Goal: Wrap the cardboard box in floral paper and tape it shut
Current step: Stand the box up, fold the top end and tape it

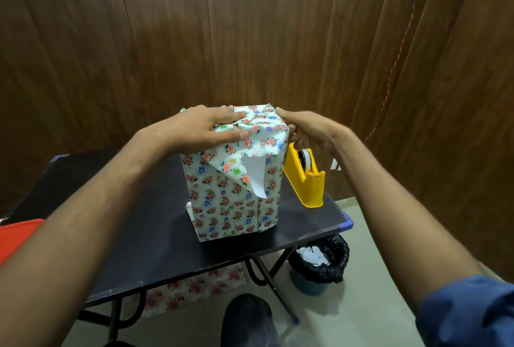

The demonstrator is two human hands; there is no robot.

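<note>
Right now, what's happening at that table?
A person is wrapping a box in floral paper on a black table. The left hand presses flat on the folded top; the right hand touches its right edge. A triangular flap hangs loose in front. A yellow tape dispenser stands right of it.

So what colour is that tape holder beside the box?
Bright yellow tape dispenser; the head view shows it clearly.

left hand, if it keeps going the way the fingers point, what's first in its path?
The left hand lies flat on the wrapped box, fingers pointing right. Sliding on, it would probably meet the right hand at the box's right top edge first.
</note>
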